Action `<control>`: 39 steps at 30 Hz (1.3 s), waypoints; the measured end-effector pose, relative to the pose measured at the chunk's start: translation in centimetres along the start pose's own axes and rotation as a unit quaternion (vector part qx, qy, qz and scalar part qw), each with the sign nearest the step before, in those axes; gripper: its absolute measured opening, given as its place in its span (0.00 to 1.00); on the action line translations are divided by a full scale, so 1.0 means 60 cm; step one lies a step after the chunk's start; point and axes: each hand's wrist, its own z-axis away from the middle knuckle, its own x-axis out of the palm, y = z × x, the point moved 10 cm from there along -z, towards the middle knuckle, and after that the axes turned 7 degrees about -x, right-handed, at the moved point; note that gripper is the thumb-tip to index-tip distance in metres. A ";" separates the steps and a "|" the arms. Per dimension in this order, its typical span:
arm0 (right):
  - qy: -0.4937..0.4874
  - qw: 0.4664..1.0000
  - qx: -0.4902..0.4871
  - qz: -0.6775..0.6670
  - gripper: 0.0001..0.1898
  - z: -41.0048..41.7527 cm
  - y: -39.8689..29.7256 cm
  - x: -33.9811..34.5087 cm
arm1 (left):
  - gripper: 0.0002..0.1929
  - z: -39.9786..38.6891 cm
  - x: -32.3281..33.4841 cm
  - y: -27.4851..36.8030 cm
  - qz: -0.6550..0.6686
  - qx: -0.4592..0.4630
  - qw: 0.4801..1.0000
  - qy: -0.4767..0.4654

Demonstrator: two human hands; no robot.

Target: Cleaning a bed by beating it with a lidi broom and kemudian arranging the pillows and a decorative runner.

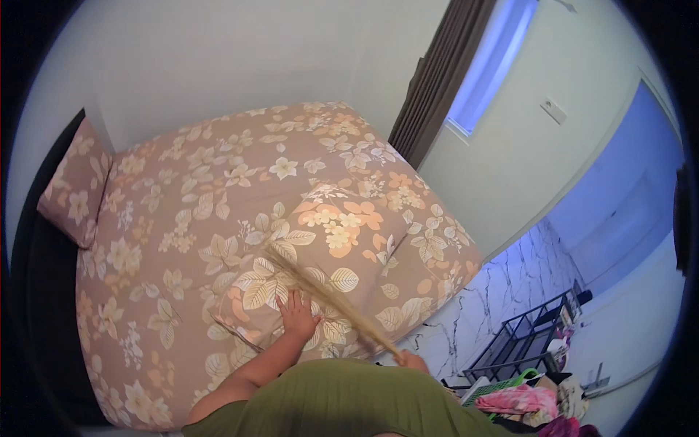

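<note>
A pillow (377, 240) in a floral case lies on the bed before me, on a bedsheet (180, 218) of the same brown floral print. With fingers spread, my left hand (298, 318) rests flat on the near part of this pillow. My right hand (413, 360), partly hidden by my green top, grips the bound end of a stick bed broom (338, 305). The broom slants up and left across the pillow, and its thin bristle tips reach past my left fingers.
Another pillow (79, 191) leans at the dark headboard (52, 306) on the left. A brown curtain (437, 82) hangs beside the window. On the marble-patterned floor (516, 273) at right stands a black metal rack (519, 338), with a green basket (491, 389) and pink cloth (516, 401) nearby.
</note>
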 end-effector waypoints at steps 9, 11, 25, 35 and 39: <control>0.237 0.947 0.137 -0.166 0.22 -0.020 0.099 -0.153 | 0.10 -0.054 -0.001 0.031 0.059 0.110 0.992 -0.010; 0.226 0.963 0.077 -0.129 0.22 -0.015 0.014 -0.173 | 0.11 -0.057 0.030 0.035 0.036 0.098 0.974 -0.203; 0.380 0.909 0.130 -0.107 0.18 -0.010 0.092 -0.337 | 0.11 0.051 0.168 0.053 -0.105 0.210 0.888 -0.394; 0.171 0.980 0.095 0.040 0.20 -0.083 0.093 -0.313 | 0.11 0.057 0.185 0.068 -0.074 0.264 0.881 -0.385; 0.207 0.953 0.211 0.065 0.20 -0.066 0.164 -0.405 | 0.13 0.040 0.195 0.058 -0.158 0.142 0.875 -0.436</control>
